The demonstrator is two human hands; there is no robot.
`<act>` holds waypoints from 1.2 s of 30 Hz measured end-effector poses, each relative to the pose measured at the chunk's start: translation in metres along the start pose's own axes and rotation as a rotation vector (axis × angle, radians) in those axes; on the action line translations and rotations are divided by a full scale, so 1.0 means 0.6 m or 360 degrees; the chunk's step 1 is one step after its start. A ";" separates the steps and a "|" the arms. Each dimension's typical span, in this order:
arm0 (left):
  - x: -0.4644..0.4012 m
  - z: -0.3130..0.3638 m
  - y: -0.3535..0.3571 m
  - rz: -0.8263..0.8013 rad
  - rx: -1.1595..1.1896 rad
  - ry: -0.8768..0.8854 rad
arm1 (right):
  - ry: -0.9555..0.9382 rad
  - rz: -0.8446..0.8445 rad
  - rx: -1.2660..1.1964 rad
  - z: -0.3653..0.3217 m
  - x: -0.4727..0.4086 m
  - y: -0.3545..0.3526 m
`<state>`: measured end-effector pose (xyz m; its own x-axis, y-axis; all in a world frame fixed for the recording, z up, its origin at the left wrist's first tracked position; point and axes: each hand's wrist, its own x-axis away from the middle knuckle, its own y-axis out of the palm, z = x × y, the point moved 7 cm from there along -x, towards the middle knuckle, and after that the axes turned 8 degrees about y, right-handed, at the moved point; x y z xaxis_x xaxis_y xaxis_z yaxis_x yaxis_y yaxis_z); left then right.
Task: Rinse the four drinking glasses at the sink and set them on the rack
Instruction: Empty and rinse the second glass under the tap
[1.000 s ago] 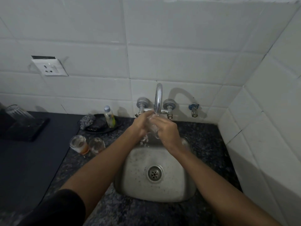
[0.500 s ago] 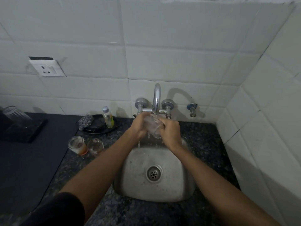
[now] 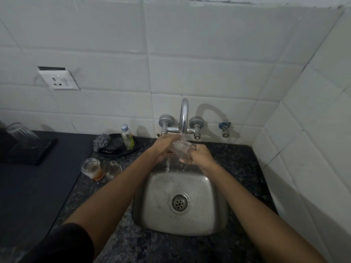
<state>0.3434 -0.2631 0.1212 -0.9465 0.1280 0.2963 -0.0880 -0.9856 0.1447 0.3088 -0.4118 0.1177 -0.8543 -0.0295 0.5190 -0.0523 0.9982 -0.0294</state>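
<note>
Clear drinking glass point(image 3: 180, 149): lying tilted under the chrome tap point(image 3: 183, 114), above the steel sink point(image 3: 214, 209), water running over it.
Left hand point(image 3: 164, 148): gripping its base end.
Right hand point(image 3: 197, 155): clamping its rim end.
Small bottle point(image 3: 127, 136): label lettering is staying too blurred to read.

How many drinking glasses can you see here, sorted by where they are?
Held in both hands under the tap: 1, the glass, gripped by the left hand and right hand.
Waiting on the counter left of the sink: 2, one glass with orange residue and one clear glass.
On the rack: 1, the ribbed glass.
Total: 4
</note>
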 end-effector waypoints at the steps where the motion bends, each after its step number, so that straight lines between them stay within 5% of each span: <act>1: -0.001 -0.001 -0.005 0.0034 -0.0006 0.0043 | 0.0083 -0.0183 -0.0137 0.007 0.005 0.010; 5: 0.006 -0.002 -0.013 0.0041 0.0050 0.0220 | 0.0192 -0.0808 -0.0556 0.015 0.020 0.012; 7: 0.012 0.002 -0.009 0.0010 -0.0035 0.0373 | 0.0209 -0.0900 -0.0594 0.015 0.029 0.008; 12: 0.037 0.042 0.006 -0.0149 -0.0776 0.1023 | 0.0055 -0.0491 -0.0079 0.004 0.030 0.004; 20: 0.066 0.034 0.027 -0.0741 -0.1826 0.1638 | 0.0031 -0.0172 -0.0159 -0.008 0.032 -0.029; 28: 0.047 0.058 0.049 -0.0812 -0.1881 0.1582 | -0.0725 0.0093 0.0811 -0.038 0.069 -0.029; 30: 0.042 0.065 0.046 -0.0800 -0.1923 0.1635 | -0.0665 0.0076 0.0635 -0.034 0.064 -0.030; 33: 0.049 0.064 0.042 -0.0700 -0.1937 0.1719 | -0.0119 -0.0242 0.0034 -0.006 0.044 -0.026; 36: 0.055 0.048 0.046 -0.0703 -0.1911 0.1682 | -0.0383 -0.0093 0.0474 -0.030 0.055 -0.030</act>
<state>0.3184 -0.2829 0.1623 -0.5201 0.7702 -0.3692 -0.0885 -0.4785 -0.8736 0.2907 -0.4297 0.1506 -0.9404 -0.1329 0.3129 -0.2225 0.9365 -0.2709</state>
